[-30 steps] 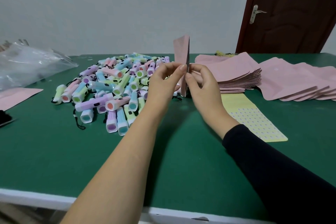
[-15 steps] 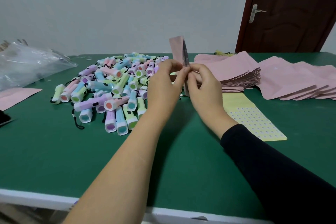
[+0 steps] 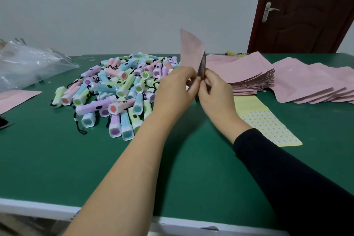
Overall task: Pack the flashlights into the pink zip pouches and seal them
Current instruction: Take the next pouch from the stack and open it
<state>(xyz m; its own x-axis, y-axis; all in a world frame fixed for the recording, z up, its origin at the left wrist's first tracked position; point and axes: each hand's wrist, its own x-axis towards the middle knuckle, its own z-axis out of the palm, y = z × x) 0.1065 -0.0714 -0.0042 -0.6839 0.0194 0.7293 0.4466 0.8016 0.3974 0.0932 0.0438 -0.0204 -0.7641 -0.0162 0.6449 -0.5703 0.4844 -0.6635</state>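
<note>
L hand point(image 3: 176, 86) + R hand point(image 3: 216, 92) both pinch one pink pouch point(image 3: 191, 51), held upright over the table centre. Contents: can't tell. Flashlight pile point(image 3: 118, 90) still large and loose at left; pouch stack point(image 3: 245, 74) thick at right. Est. most packing left.

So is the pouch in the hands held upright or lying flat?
Near upright: the pink pouch stands edge-on above the table, pinched low by left hand and right hand.

Bare green table point(image 3: 47, 159) lies open in front; flashlight pile point(image 3: 122, 86) crowds left, pouch stack point(image 3: 239, 70) right.
</note>
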